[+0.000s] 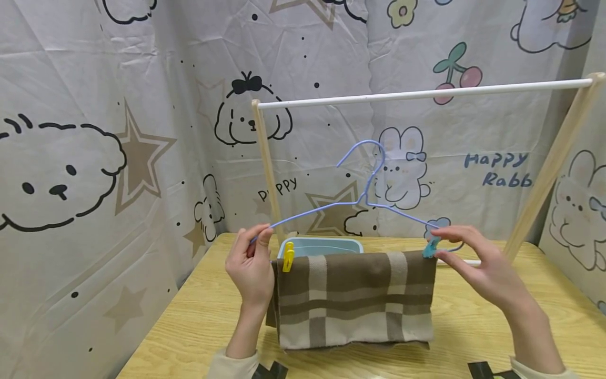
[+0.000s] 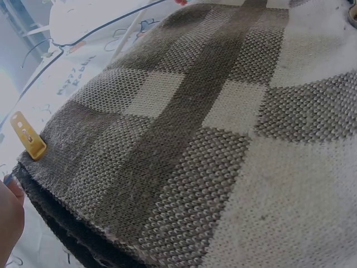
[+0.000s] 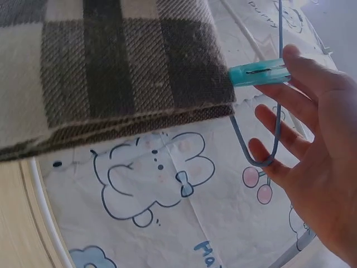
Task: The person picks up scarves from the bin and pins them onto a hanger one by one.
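A brown and cream checked cloth [image 1: 355, 300] hangs folded over the lower bar of a blue wire hanger [image 1: 312, 211]. My left hand [image 1: 252, 263] grips the hanger's left end, beside a yellow clothespin [image 1: 288, 257] clipped on the cloth's top edge. With thumb and fingers, my right hand [image 1: 487, 266] pinches a teal clothespin [image 1: 431, 246] at the cloth's right top corner. In the right wrist view, that clothespin [image 3: 259, 72] touches the cloth's edge, and the hanger's rounded end [image 3: 262, 162] passes by the fingers. The left wrist view shows mostly cloth [image 2: 184, 123].
Behind the cloth, a light blue basket [image 1: 322, 243] stands on the wooden table [image 1: 189, 321]. A rack with a white top rail [image 1: 416, 95] and wooden posts [image 1: 551, 168] rises at the back. Printed curtains [image 1: 189, 68] surround the table.
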